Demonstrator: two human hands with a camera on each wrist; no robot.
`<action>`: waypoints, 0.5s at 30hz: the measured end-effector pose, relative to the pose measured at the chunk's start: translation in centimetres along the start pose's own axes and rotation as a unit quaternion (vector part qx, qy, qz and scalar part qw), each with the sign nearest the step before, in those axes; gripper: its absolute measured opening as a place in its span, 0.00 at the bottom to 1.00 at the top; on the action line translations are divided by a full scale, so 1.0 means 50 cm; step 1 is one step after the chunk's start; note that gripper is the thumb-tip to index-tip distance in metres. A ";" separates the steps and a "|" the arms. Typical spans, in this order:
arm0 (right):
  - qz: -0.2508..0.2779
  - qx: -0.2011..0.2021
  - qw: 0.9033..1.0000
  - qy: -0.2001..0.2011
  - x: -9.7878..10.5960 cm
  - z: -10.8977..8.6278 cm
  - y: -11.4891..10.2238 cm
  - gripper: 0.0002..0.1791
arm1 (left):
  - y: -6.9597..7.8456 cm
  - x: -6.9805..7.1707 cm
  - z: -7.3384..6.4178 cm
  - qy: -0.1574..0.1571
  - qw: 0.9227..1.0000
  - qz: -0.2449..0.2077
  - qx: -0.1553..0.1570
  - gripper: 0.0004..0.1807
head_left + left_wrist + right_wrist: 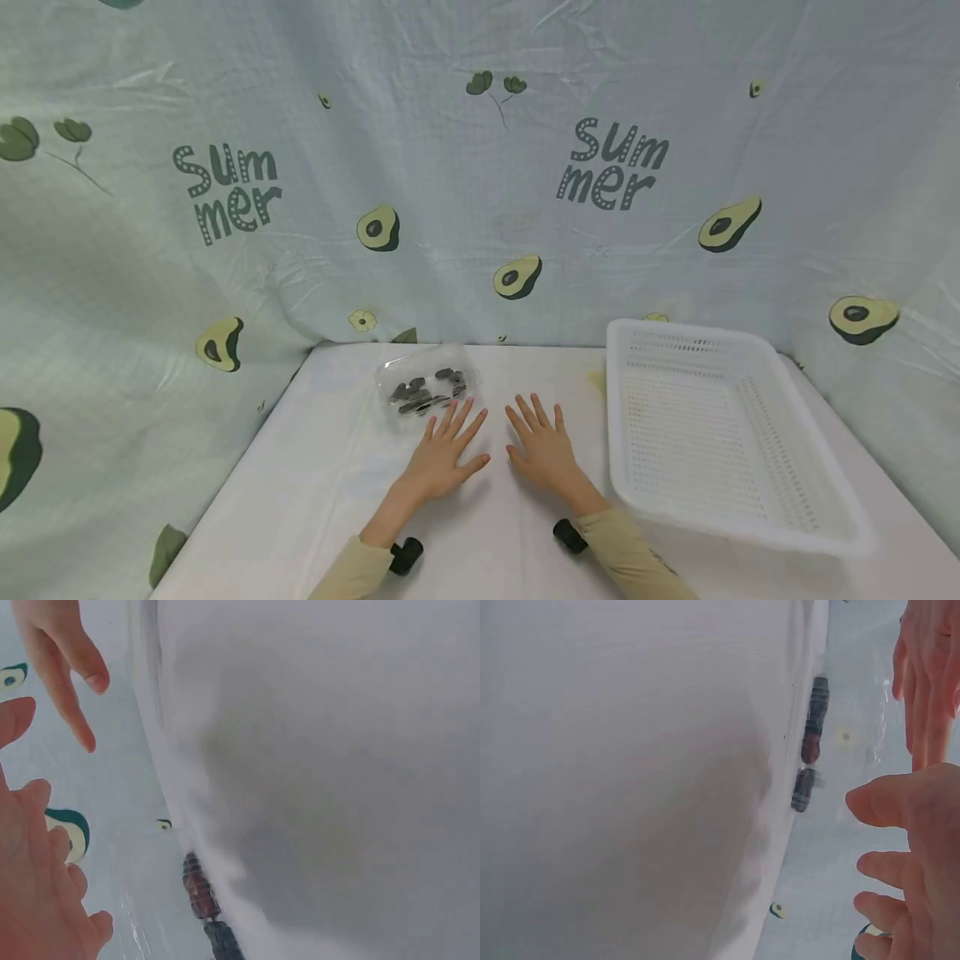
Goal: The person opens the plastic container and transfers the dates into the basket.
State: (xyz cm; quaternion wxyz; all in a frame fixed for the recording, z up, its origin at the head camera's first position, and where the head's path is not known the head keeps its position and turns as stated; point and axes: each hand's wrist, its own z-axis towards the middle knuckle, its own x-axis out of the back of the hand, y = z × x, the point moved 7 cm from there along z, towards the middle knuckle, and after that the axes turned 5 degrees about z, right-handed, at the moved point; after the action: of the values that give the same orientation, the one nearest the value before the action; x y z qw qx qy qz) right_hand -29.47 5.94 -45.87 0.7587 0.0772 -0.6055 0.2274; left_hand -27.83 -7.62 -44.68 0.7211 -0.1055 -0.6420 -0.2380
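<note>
My left hand [441, 463] is held over the white table with its fingers spread, holding nothing. Just beyond its fingertips stands a clear plastic container [463, 363] with several small dark pieces [415, 398] in it. In the left wrist view such a piece [199, 889] looks ribbed, partly reddish brown; its kind is unclear. To the right, my right hand [546, 454] is likewise spread and holds nothing. A gap separates the two hands, and both cast shadows on the table in the wrist views.
A large white perforated plastic basket [613, 417] stands at the right of the table [300, 500]. Behind and at the sides hangs a pale curtain [442, 167] printed with avocados and lettering. A black device [406, 557] sits at each wrist.
</note>
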 end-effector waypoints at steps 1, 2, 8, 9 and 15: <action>0.004 0.003 1.000 0.002 -0.002 0.003 -0.004 0.32 | -0.004 0.002 -0.003 0.004 1.000 -0.005 0.003 0.36; 0.007 0.007 1.000 0.003 -0.005 0.006 -0.007 0.32 | -0.009 0.003 -0.006 0.007 1.000 -0.011 0.007 0.36; 0.009 0.020 1.000 0.014 -0.006 0.024 -0.022 0.32 | -0.033 0.013 -0.020 0.026 0.997 -0.064 0.034 0.35; 0.005 0.021 1.000 0.016 -0.005 0.027 -0.024 0.31 | -0.036 0.015 -0.022 0.032 0.996 -0.073 0.036 0.35; 0.004 0.040 0.999 0.029 0.004 0.049 -0.036 0.29 | -0.056 0.024 -0.038 0.056 0.988 -0.130 0.053 0.34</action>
State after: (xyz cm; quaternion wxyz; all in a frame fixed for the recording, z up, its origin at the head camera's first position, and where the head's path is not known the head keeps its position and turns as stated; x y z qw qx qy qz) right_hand -30.82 3.44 -44.77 0.7715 0.0987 -0.5739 0.2565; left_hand -27.44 -11.17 -44.23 0.7234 0.0311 -0.6206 -0.3009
